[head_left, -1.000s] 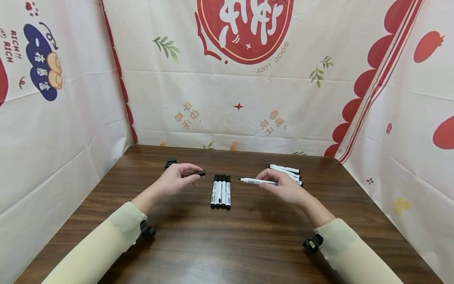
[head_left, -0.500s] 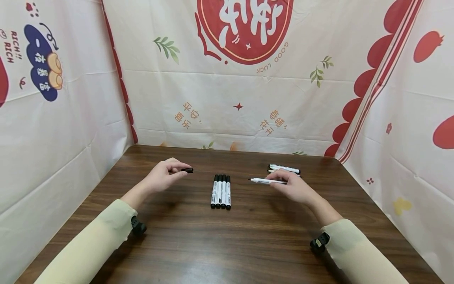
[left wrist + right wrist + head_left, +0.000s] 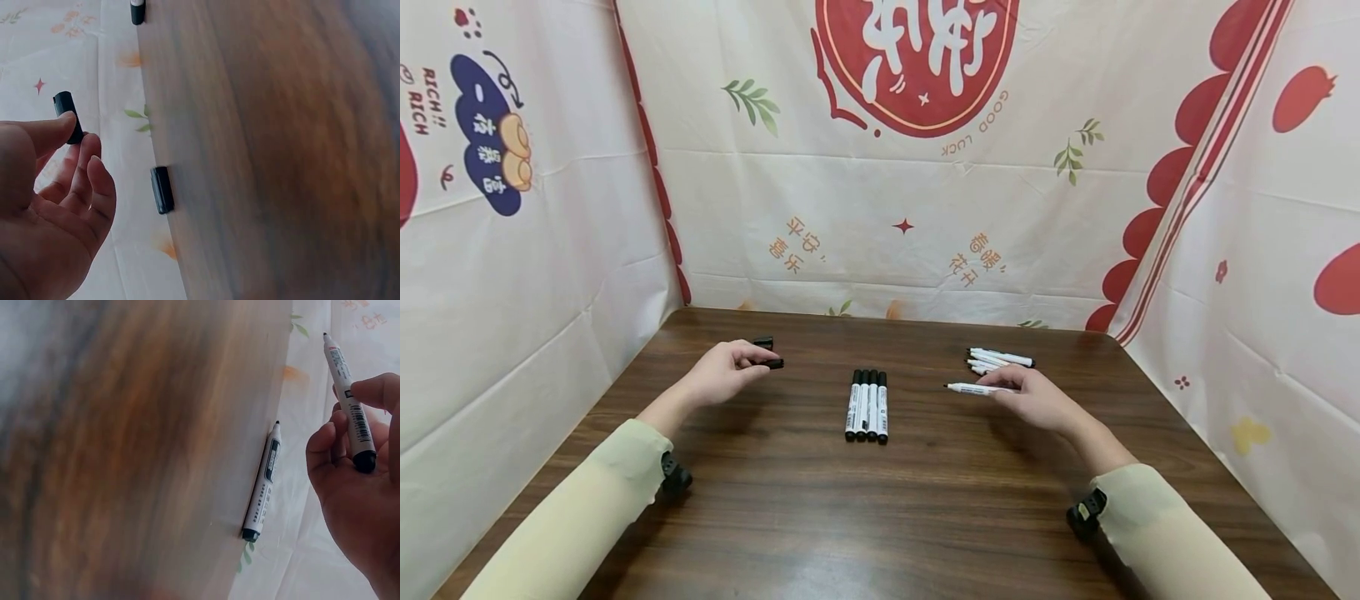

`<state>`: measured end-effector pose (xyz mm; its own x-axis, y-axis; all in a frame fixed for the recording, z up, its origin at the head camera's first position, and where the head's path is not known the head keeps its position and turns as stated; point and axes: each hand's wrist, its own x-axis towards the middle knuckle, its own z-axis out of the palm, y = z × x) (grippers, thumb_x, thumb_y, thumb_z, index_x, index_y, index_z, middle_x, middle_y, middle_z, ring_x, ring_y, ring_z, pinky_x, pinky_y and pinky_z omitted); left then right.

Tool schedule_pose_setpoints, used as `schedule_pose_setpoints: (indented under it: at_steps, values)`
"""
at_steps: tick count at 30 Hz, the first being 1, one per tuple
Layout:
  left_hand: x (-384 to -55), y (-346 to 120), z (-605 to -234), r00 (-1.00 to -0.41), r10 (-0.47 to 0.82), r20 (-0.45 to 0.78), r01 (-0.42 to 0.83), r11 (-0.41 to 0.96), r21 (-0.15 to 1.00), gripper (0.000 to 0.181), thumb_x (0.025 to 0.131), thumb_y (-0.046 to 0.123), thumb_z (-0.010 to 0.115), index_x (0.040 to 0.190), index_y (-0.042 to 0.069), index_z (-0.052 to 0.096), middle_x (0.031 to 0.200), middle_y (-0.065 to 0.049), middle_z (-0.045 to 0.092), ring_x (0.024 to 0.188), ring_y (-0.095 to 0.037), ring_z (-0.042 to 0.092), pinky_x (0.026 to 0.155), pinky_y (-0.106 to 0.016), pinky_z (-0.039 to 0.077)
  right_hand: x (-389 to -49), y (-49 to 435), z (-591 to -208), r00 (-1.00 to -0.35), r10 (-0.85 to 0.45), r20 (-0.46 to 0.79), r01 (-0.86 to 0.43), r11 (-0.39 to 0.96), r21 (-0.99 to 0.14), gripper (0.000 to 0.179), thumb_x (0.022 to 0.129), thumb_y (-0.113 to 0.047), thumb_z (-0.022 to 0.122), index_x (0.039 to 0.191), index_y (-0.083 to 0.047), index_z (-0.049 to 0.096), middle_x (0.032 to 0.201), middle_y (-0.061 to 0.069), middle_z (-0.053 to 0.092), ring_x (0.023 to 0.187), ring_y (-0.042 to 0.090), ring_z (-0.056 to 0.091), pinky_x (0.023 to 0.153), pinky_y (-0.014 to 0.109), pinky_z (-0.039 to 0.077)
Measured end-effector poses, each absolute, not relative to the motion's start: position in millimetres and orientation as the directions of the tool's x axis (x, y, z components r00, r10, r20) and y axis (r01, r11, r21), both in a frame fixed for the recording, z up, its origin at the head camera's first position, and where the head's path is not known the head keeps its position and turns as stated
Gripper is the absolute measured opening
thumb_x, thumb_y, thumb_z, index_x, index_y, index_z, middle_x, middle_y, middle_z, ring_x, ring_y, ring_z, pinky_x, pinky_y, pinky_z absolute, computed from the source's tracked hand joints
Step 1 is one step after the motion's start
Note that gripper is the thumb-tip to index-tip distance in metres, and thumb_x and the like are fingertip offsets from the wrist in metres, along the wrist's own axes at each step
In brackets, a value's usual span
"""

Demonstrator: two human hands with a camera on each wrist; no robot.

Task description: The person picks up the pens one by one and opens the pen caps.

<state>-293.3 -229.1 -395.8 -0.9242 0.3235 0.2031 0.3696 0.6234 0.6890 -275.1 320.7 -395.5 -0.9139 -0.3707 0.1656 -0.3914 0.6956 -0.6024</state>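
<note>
My left hand (image 3: pixel 724 370) pinches a black marker cap (image 3: pixel 67 117) between thumb and fingertips, over the left part of the table. Another black cap (image 3: pixel 162 190) lies on the wood close by it. On the right, my right hand (image 3: pixel 1033 398) holds an uncapped white marker (image 3: pixel 347 400), its dark tip pointing left in the head view and its black end against the palm. Several uncapped white markers (image 3: pixel 1002 357) lie just beyond that hand, partly hidden by it. Between the hands, a row of capped markers (image 3: pixel 867 406) lies side by side.
The brown wooden table (image 3: pixel 865 517) reaches back to a printed white cloth (image 3: pixel 880 192), which hangs behind it and along both sides. A black wrist camera (image 3: pixel 674 476) sits at the left cuff, another wrist camera (image 3: pixel 1086 514) at the right.
The hands have moved apart: the left one leftward with the cap, the right one rightward with the uncapped marker. The row of capped markers has stayed put.
</note>
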Motion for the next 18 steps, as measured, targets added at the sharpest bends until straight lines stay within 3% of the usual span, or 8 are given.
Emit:
schedule_pose_setpoints:
  at_steps: [11, 14, 18]
  values:
    - [-302, -245, -407, -0.931, 0.332, 0.151, 0.351, 0.700, 0.622, 0.026, 0.101, 0.015, 0.080, 0.124, 0.004, 0.082, 0.110, -0.012, 0.083, 0.086, -0.011, 0.067, 0.074, -0.028, 0.051, -282, 330, -403, -0.915, -0.392, 0.094, -0.372, 0.731, -0.572, 0.017, 0.102, -0.012, 0.073, 0.116, -0.009, 0.082, 0.099, 0.003, 0.076, 0.090, 0.010, 0.058, 0.081, 0.026, 0.048]
    - [-303, -249, -408, -0.935, 0.330, 0.126, 0.338, 0.730, 0.595, 0.024, 0.100, 0.015, 0.081, 0.121, 0.005, 0.083, 0.113, -0.011, 0.084, 0.096, -0.017, 0.073, 0.083, -0.034, 0.057, -283, 333, -403, -0.910, -0.408, 0.070, -0.380, 0.754, -0.537, 0.017, 0.102, -0.012, 0.074, 0.116, -0.008, 0.081, 0.096, 0.002, 0.075, 0.086, 0.011, 0.058, 0.077, 0.027, 0.047]
    - [-305, -255, -409, -0.939, 0.328, 0.100, 0.325, 0.759, 0.565, 0.020, 0.098, 0.017, 0.083, 0.116, 0.007, 0.085, 0.116, -0.010, 0.084, 0.116, -0.032, 0.074, 0.102, -0.051, 0.057, -284, 335, -402, -0.911, -0.409, 0.058, -0.382, 0.781, -0.493, 0.018, 0.098, -0.010, 0.078, 0.116, -0.009, 0.081, 0.096, -0.001, 0.076, 0.083, 0.010, 0.057, 0.076, 0.028, 0.047]
